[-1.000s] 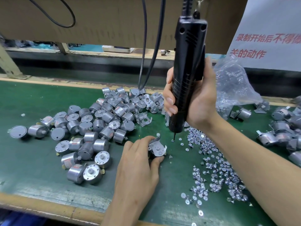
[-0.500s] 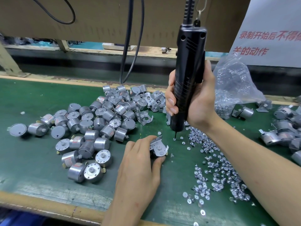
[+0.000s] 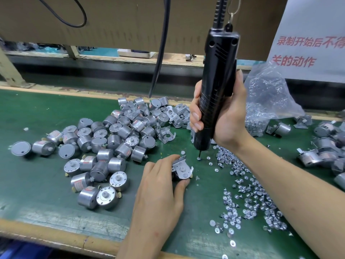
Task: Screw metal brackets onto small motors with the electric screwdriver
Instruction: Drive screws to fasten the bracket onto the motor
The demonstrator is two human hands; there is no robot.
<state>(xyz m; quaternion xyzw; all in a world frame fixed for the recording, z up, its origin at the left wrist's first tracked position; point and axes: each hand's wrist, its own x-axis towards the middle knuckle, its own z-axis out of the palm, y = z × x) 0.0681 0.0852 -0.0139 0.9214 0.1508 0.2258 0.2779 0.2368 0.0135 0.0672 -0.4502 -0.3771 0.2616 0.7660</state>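
A green mat (image 3: 46, 113) covers the bench, with a cardboard panel (image 3: 130, 21) hanging behind it. The left hand (image 3: 160, 186) lies palm down, its forearm coming in from 6 o'clock. Its fingers and thumb pinch a motor (image 3: 182, 169) standing on the mat, with a bracket (image 3: 180, 161) on top. At the motor's 1 o'clock, the right hand (image 3: 225, 116) is wrapped around the black screwdriver (image 3: 216, 81), its forearm reaching in from 4 o'clock. The tool is held nearly upright, and its bit meets a loose screw (image 3: 199, 158) on the mat just beside the motor. More screws (image 3: 250, 193) are scattered from 3 to 5 o'clock. Bare motors (image 3: 112, 139) are heaped from 9 to 11 o'clock, spare brackets (image 3: 177, 113) lie at 12, and a plastic bag (image 3: 268, 98) sits at 2.
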